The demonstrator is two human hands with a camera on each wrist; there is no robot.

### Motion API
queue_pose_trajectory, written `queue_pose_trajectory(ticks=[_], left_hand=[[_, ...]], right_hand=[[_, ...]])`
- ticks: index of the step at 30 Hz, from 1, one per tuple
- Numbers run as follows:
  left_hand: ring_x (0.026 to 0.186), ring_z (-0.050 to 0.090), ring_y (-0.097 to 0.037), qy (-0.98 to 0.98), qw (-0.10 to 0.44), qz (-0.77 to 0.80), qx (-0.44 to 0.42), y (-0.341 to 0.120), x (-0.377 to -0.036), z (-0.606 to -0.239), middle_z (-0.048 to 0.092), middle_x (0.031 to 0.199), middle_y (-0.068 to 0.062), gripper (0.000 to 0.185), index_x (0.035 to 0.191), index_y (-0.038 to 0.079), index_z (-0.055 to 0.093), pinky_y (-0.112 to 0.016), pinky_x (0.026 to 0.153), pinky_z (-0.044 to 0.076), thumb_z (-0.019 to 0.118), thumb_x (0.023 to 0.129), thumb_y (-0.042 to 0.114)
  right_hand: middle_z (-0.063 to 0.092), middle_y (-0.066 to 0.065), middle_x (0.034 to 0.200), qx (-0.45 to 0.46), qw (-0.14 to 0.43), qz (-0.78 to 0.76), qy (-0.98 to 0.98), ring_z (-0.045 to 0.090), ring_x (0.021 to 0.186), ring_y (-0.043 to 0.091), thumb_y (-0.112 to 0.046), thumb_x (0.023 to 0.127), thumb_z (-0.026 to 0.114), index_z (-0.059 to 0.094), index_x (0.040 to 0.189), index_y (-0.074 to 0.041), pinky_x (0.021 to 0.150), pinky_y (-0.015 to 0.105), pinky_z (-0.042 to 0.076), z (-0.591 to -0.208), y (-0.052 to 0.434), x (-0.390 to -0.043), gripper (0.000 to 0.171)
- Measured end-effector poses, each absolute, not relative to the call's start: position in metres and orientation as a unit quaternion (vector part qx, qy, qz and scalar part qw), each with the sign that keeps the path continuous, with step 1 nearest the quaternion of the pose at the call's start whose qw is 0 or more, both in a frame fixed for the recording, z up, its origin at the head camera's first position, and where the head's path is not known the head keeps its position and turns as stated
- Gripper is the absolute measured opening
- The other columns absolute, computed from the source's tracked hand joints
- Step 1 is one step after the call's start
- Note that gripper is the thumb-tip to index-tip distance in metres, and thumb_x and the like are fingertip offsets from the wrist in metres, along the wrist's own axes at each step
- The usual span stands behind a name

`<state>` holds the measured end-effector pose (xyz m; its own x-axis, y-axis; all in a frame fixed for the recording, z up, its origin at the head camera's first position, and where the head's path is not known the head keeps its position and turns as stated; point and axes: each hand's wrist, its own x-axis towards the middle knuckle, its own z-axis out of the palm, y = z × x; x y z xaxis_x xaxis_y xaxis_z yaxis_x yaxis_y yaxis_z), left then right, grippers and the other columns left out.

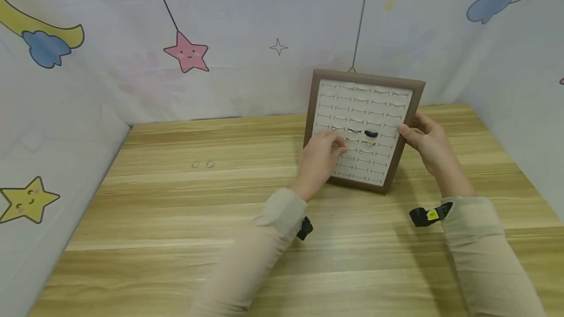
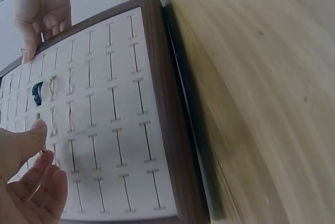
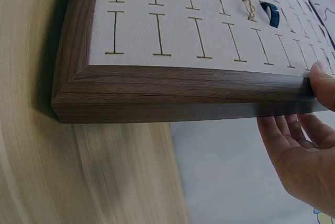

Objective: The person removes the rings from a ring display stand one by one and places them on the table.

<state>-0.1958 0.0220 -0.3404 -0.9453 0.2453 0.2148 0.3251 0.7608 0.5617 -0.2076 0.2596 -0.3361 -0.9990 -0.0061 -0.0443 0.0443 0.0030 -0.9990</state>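
A ring display tray [image 1: 318, 93] with a brown wooden frame and a pale slotted pad stands tilted up on the wooden table. My right hand [image 1: 426, 142] grips its right edge, thumb [image 3: 324, 84] on the front of the frame [image 3: 172, 90] and fingers behind. My left hand [image 1: 320, 156] is against the pad at mid-left; its thumb [image 2: 27, 141] and forefinger pinch what looks like a thin ring [image 2: 46, 153] at a slot. A dark ring [image 1: 371, 134] and a gold ring [image 1: 367, 144] sit in slots in the middle rows. The dark ring [image 3: 270, 13] also shows in the right wrist view.
Two small silvery rings [image 1: 203, 164] lie loose on the table [image 1: 176, 219] to the left of the tray. Patterned cloth walls [image 1: 132, 38] close the table in at the back and on both sides. The tray stands near the back right.
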Motion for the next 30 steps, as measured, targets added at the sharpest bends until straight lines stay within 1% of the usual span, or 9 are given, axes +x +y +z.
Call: queue_pose_trajectory(ticks=[2, 6, 11, 16, 19, 23, 27, 30], left_hand=[[0.101, 0.062, -0.014, -0.933, 0.075, -0.319, -0.149, 0.015, -0.197, -0.34, 0.067, 0.112, 0.002, 0.016, 0.103, 0.016, 0.067, -0.025, 0.079, 0.052, 0.063, 0.091, 0.027], [0.103, 0.063, -0.016, -0.935, 0.101, -0.312, -0.132, -0.004, -0.2, -0.342, 0.067, 0.114, -0.001, 0.025, 0.114, 0.014, 0.064, -0.027, 0.082, 0.054, 0.064, 0.091, 0.025], [0.105, 0.064, -0.018, -0.944, 0.107, -0.3, -0.086, -0.038, -0.205, -0.351, 0.065, 0.119, -0.002, 0.032, 0.121, 0.013, 0.061, -0.031, 0.08, 0.055, 0.064, 0.091, 0.026], [0.104, 0.064, -0.023, -0.949, 0.104, -0.295, -0.041, -0.075, -0.212, -0.362, 0.065, 0.119, -0.008, 0.037, 0.123, 0.008, 0.06, -0.035, 0.079, 0.056, 0.064, 0.091, 0.025], [0.105, 0.063, -0.026, -0.948, 0.096, -0.303, -0.01, -0.095, -0.215, -0.367, 0.065, 0.118, -0.011, 0.037, 0.124, 0.005, 0.06, -0.038, 0.082, 0.055, 0.064, 0.092, 0.023], [0.106, 0.062, -0.029, -0.947, 0.083, -0.309, 0.034, -0.118, -0.218, -0.372, 0.064, 0.119, -0.013, 0.038, 0.125, 0.003, 0.059, -0.04, 0.085, 0.053, 0.064, 0.092, 0.021], [0.109, 0.059, -0.031, -0.943, 0.075, -0.318, 0.068, -0.137, -0.218, -0.379, 0.062, 0.119, -0.016, 0.037, 0.124, 0.001, 0.059, -0.043, 0.088, 0.051, 0.064, 0.092, 0.019], [0.111, 0.057, -0.032, -0.942, 0.069, -0.316, 0.091, -0.148, -0.218, -0.384, 0.061, 0.119, -0.016, 0.036, 0.125, 0.002, 0.059, -0.046, 0.09, 0.049, 0.063, 0.093, 0.019]], right_hand=[[0.05, -0.01, 0.108, 0.014, 0.019, -0.708, 0.706, 0.058, 0.089, -0.003, -0.025, 0.09, 0.065, 0.031, 0.146, -0.002, 0.081, 0.004, 0.046, -0.336, 0.26, -0.208, 0.069], [0.049, -0.01, 0.108, 0.015, 0.02, -0.708, 0.706, 0.058, 0.089, -0.003, -0.025, 0.09, 0.065, 0.032, 0.145, -0.003, 0.081, 0.004, 0.046, -0.336, 0.26, -0.207, 0.068], [0.05, -0.009, 0.107, 0.018, 0.018, -0.708, 0.706, 0.057, 0.087, -0.003, -0.024, 0.09, 0.066, 0.039, 0.138, -0.009, 0.08, 0.004, 0.046, -0.337, 0.26, -0.208, 0.057], [0.05, -0.009, 0.106, 0.02, 0.019, -0.706, 0.708, 0.057, 0.087, -0.004, -0.023, 0.09, 0.066, 0.043, 0.132, -0.012, 0.08, 0.004, 0.045, -0.337, 0.26, -0.208, 0.05], [0.05, -0.009, 0.106, 0.022, 0.019, -0.704, 0.709, 0.057, 0.088, -0.004, -0.023, 0.09, 0.066, 0.042, 0.134, -0.012, 0.08, 0.004, 0.045, -0.337, 0.26, -0.209, 0.052], [0.05, -0.01, 0.107, 0.023, 0.018, -0.697, 0.716, 0.057, 0.089, -0.004, -0.025, 0.089, 0.066, 0.038, 0.14, -0.007, 0.08, 0.004, 0.045, -0.336, 0.26, -0.209, 0.06], [0.05, -0.01, 0.107, 0.021, 0.016, -0.697, 0.717, 0.057, 0.089, -0.004, -0.025, 0.09, 0.065, 0.038, 0.14, -0.007, 0.08, 0.004, 0.046, -0.336, 0.259, -0.209, 0.06], [0.05, -0.009, 0.107, 0.02, 0.017, -0.701, 0.713, 0.057, 0.089, -0.003, -0.024, 0.09, 0.065, 0.039, 0.139, -0.007, 0.08, 0.004, 0.045, -0.336, 0.259, -0.208, 0.058]])
